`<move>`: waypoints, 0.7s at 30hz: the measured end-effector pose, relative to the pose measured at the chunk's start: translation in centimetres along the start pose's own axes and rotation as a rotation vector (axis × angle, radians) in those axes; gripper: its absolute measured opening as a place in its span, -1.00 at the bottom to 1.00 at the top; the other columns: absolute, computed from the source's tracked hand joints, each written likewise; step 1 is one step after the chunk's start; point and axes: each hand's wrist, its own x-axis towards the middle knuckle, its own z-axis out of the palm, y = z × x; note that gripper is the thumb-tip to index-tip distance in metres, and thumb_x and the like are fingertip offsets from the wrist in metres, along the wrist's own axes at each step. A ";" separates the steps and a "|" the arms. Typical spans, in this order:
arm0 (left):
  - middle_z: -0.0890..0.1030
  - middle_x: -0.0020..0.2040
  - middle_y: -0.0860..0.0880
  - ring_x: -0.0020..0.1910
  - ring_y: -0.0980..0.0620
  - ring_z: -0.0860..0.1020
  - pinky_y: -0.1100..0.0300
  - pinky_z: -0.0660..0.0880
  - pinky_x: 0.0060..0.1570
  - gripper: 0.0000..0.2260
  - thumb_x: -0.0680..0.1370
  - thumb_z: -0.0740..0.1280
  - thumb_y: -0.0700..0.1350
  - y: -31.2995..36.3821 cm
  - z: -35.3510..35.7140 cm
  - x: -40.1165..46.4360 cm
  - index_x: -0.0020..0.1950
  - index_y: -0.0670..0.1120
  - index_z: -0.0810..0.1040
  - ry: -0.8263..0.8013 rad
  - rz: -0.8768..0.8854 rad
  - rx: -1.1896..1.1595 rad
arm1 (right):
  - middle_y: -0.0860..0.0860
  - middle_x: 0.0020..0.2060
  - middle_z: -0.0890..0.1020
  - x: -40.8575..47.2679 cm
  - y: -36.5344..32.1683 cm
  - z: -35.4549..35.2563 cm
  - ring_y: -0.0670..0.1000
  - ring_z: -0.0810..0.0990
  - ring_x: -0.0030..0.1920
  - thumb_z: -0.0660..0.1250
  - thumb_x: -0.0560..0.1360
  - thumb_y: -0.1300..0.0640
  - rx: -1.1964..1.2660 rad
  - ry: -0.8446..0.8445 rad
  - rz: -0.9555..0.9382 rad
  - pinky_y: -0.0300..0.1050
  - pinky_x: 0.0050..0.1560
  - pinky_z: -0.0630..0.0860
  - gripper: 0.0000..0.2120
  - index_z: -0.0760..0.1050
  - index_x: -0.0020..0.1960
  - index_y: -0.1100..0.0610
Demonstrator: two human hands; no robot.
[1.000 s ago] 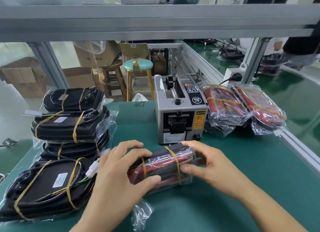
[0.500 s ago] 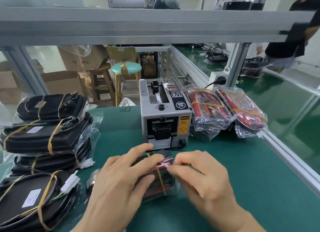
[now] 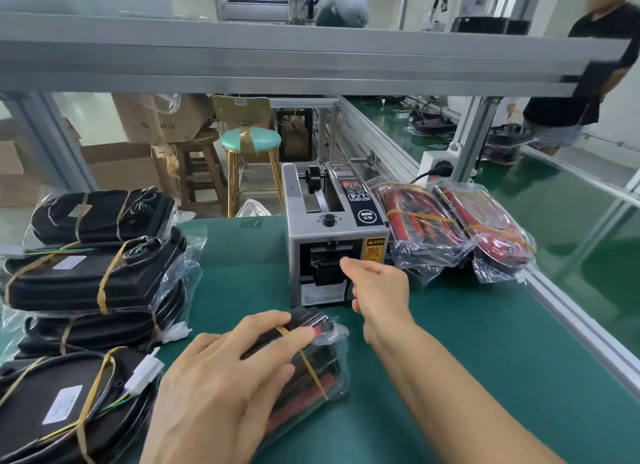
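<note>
Now that your right hand point(image 3: 377, 287) has left the clear-bagged red-and-black part point(image 3: 311, 370) for the grey tape dispenser point(image 3: 332, 228) outlet, fingers curled (tape grip unclear), your left hand point(image 3: 221, 377) presses it flat-fingered onto the green table point(image 3: 485, 359); sealing likely follows.

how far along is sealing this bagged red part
Done: the red-and-black part sits in its clear plastic bag, yellow band on. In hand: left hand presses it down; right hand reaches the slot of the grey tape dispenser. Left: probably taping the bag flap.

Head camera faces forward-down, close over left hand point(image 3: 221, 387) and right hand point(image 3: 377, 290).
</note>
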 end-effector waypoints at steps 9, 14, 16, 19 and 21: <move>0.65 0.01 0.16 -0.47 0.10 0.44 0.28 0.29 -0.26 -0.76 0.41 0.30 -0.01 0.5 -0.5 -0.2 0.00 0.19 0.68 0.010 -0.022 0.015 | 0.00 -0.40 0.51 0.1 -0.1 2.3 -0.05 0.37 -0.43 0.47 0.41 0.20 0.048 0.170 0.042 -0.17 -0.34 0.37 -0.89 0.57 -0.25 0.08; 0.66 -0.03 0.14 -0.38 0.13 0.47 0.28 0.28 -0.24 -0.65 0.27 0.54 -0.17 0.8 -0.2 -0.3 -0.02 0.17 0.69 0.030 -0.039 0.016 | 0.01 -0.43 0.41 0.1 -0.5 3.2 -0.04 0.30 -0.48 0.42 0.42 0.25 0.127 0.227 0.143 -0.19 -0.49 0.26 -0.77 0.41 -0.33 0.11; 0.66 -0.02 0.14 -0.25 0.07 0.43 0.28 0.28 -0.23 -0.66 0.28 0.50 -0.15 0.8 -0.1 -0.4 -0.01 0.17 0.68 0.043 -0.042 0.007 | 0.00 -0.46 0.35 0.0 -0.8 3.0 -0.06 0.22 -0.51 0.39 0.44 0.24 0.151 0.166 0.196 -0.23 -0.57 0.21 -0.74 0.34 -0.32 0.13; 0.64 0.00 0.15 -0.16 0.08 0.41 0.31 0.32 -0.22 -0.68 0.29 0.41 -0.08 0.8 0.1 -0.4 0.01 0.18 0.67 0.029 -0.076 -0.032 | -0.07 -0.54 0.31 -1.1 -1.7 1.2 -0.12 0.18 -0.55 0.37 0.46 0.21 0.223 -0.063 0.248 -0.30 -0.57 0.16 -0.78 0.37 -0.28 0.08; 0.63 0.02 0.14 -0.14 0.11 0.41 0.34 0.37 -0.23 -0.67 0.29 0.41 -0.08 0.9 0.3 -0.4 0.02 0.18 0.67 0.009 -0.103 -0.065 | -0.12 -0.53 0.39 -2.4 -2.4 -0.8 -0.15 0.30 -0.49 0.38 0.46 0.15 0.231 -0.224 0.181 -0.29 -0.40 0.25 -0.78 0.44 -0.34 0.03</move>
